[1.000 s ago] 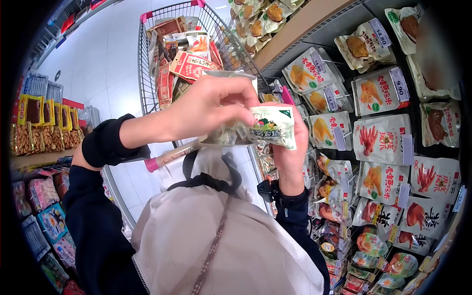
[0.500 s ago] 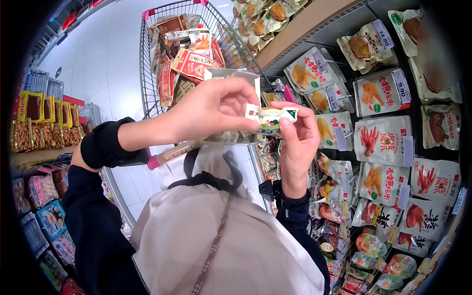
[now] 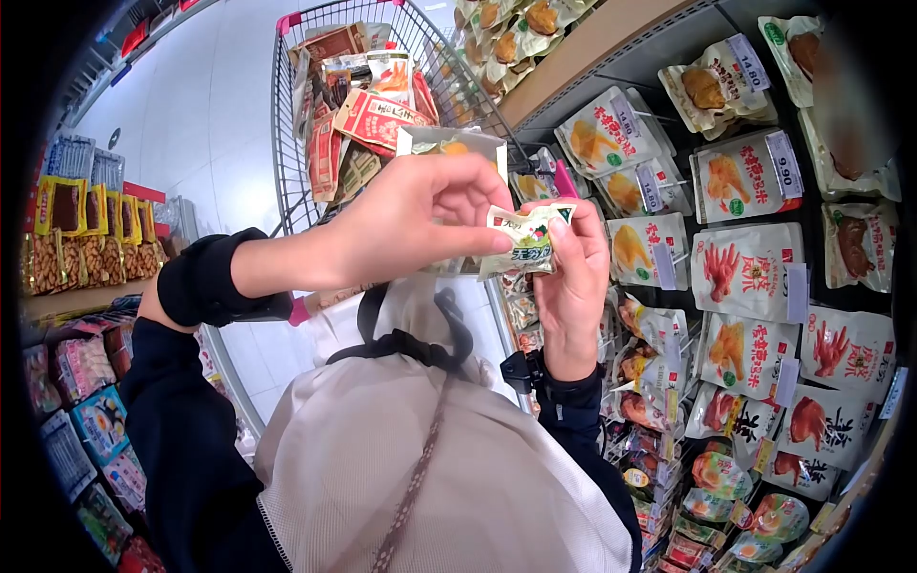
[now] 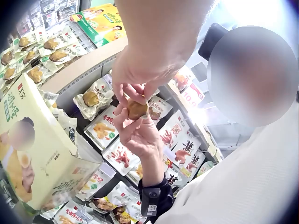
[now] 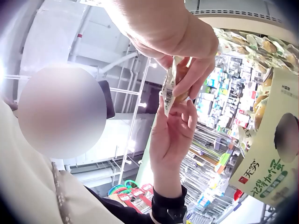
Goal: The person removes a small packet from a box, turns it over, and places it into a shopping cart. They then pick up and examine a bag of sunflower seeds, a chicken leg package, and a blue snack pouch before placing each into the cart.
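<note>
Between both hands is a small pale-green packet [image 3: 523, 241] with a green corner. My left hand [image 3: 401, 215] pinches its left side with thumb and fingers; my right hand [image 3: 573, 272] grips the right side, thumb on top. In the left wrist view the packet's other face shows something round and brown [image 4: 137, 110], with the left hand [image 4: 149, 60] above and the right hand [image 4: 142, 140] below. The packet [image 5: 171, 93] appears edge-on in the right wrist view, between the right hand [image 5: 180, 37] and left hand [image 5: 170, 140]. Whether it is torn, I cannot tell.
An open box [image 3: 482, 145] stands behind the left hand, its printed side [image 4: 51, 158] large in the left wrist view. Beyond is a cart [image 3: 279, 124] holding red and white packages. Hanging food packs [image 3: 745, 272] line the right; more goods [image 3: 81, 244] stand left.
The packet tipped so that its printed front foreshortened, then turned back partly toward the head camera. My right thumb moved onto its upper right corner. The open box's top shows more.
</note>
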The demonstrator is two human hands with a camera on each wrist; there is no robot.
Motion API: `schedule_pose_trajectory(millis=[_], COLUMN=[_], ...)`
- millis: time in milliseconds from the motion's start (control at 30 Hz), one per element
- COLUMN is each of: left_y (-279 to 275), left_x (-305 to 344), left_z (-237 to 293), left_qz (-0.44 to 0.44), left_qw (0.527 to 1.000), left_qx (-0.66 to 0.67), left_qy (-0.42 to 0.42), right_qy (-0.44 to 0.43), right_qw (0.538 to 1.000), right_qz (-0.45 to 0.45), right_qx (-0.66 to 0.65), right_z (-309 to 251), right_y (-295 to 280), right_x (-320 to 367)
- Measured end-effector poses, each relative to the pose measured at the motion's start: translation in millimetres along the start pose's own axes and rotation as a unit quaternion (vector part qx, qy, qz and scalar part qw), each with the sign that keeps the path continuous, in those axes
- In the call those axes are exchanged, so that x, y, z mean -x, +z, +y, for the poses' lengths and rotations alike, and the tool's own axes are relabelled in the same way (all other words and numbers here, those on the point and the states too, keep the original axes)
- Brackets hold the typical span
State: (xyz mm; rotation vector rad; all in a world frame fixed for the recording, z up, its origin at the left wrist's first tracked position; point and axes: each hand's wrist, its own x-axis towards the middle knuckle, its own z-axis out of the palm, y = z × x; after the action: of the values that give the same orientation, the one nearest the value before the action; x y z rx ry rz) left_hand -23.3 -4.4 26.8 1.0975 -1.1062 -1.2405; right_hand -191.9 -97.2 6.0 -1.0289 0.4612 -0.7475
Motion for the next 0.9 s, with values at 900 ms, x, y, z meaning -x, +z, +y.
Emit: schedule_pose_trajectory(millis=[900], left_y=[1.0], left_x=[-2.3], left_z=[-5.3], left_qz=[0.031], left_qw=[0.999], left_qx=[-0.036], left_qy=[0.02], right_qy=[-0.068], right_qw=[0.997], right_qz=[0.012], right_qx=[0.046], right_z=[1.5], right_y=[-1.3], right_x=[-1.0])
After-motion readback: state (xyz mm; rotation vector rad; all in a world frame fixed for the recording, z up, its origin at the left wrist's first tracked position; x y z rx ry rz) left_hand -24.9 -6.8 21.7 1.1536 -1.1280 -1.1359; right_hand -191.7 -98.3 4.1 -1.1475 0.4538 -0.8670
